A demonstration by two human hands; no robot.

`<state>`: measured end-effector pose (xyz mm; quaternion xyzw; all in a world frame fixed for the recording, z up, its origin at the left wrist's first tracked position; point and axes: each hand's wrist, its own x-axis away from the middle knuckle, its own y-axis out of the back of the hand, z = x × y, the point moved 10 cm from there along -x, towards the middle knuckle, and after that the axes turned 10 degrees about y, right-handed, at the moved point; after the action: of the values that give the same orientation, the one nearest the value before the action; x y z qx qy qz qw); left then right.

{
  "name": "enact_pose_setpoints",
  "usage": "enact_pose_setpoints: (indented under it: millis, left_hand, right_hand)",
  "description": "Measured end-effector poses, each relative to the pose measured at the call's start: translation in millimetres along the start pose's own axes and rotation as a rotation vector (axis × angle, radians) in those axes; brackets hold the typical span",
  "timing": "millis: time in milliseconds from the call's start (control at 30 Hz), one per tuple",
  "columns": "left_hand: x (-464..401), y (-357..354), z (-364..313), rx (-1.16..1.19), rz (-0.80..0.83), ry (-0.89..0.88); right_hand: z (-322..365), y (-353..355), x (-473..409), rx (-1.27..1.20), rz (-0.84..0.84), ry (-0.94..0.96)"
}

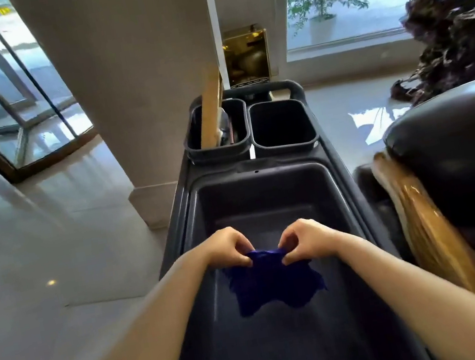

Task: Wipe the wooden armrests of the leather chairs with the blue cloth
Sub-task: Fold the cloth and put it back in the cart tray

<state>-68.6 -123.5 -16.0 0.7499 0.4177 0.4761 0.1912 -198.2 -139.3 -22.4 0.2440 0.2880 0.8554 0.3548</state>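
The left hand [231,248] and the right hand [302,241] are held close together, each with thumb and curled fingers pinching the upper edge of a crumpled deep-blue cloth [273,280]. The cloth hangs from both grips, its lower edge ragged and loose, above the large rectangular tray of a dark grey plastic service cart [192,218]; whether it touches the tray floor cannot be told. At the far end of the cart sit two smaller dark bins side by side: the left bin [192,143] holds a pale wooden handle [211,108] leaning upright with other items, indistinct; nothing can be made out in the right bin [285,146]. Just right of the cart stands a dark leather chair [456,143] with a glossy, honey-coloured wooden armrest [435,241] running near to far. Left of the cart rises a cream square pillar [124,73], on a polished pale stone floor [34,229]. Beyond, far right, stands a dark gnarled root sculpture [456,33].
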Motion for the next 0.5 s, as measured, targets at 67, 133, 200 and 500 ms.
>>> enact_pose_setpoints:
  millis: [67,133,200,500]
  left_hand:
    - [-19.0,-19.3,10.3,-0.012,0.040,-0.003]
    - [-35.6,-34.9,19.5,-0.010,0.073,0.005]
    - [-52.7,-51.5,26.2,0.007,0.114,0.013]
    - [-94.9,-85.8,37.8,0.052,0.160,0.038]
  right_hand:
    - [-21.7,-15.7,-1.6,-0.012,0.012,-0.070]
    - [-40.5,-29.3,-4.7,-0.027,0.032,-0.125]
    - [-59.3,-40.1,-6.6,-0.039,0.033,-0.168]
    - [-113.2,-62.4,-12.7,-0.053,0.029,-0.279]
